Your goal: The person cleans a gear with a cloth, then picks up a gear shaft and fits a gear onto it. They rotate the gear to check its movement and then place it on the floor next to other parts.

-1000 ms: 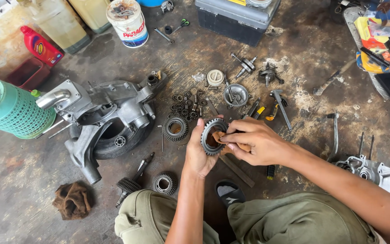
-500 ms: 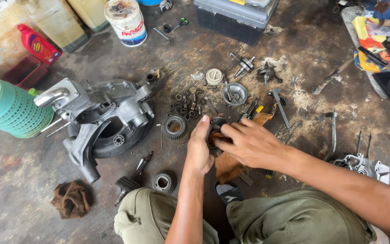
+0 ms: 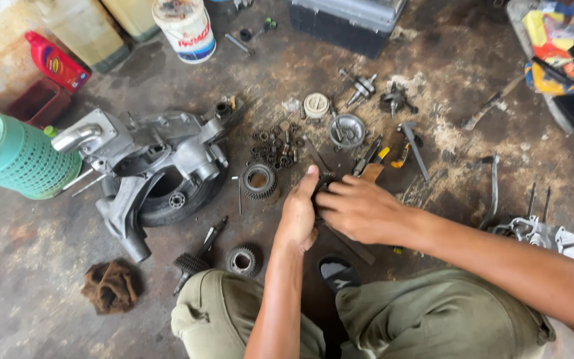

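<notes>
My left hand [image 3: 299,216] and my right hand [image 3: 360,209] meet over the oily concrete floor, just ahead of my knees. Between them they clasp a dark toothed gear [image 3: 325,181]; only a sliver of it shows above my fingers. My left thumb points up along its left side, and my right fingers curl over the top. A second, larger gear [image 3: 259,181] lies on the floor just left of my left hand. A heap of small bearings and bolts [image 3: 275,147] sits beyond it.
A grey engine casing [image 3: 161,149] rests on a tyre [image 3: 167,206] at left, beside a green mesh basket [image 3: 18,159]. A geared shaft [image 3: 194,262], small gear [image 3: 242,259] and rag [image 3: 109,286] lie near my left knee. Metal bowl [image 3: 347,129], hammer [image 3: 413,143], wrench [image 3: 494,183] and casing cover [image 3: 536,233] lie ahead and to the right.
The gear was held up and plainly seen a second ago. My hands have since lowered and closed around it, and the right hand now covers most of it.
</notes>
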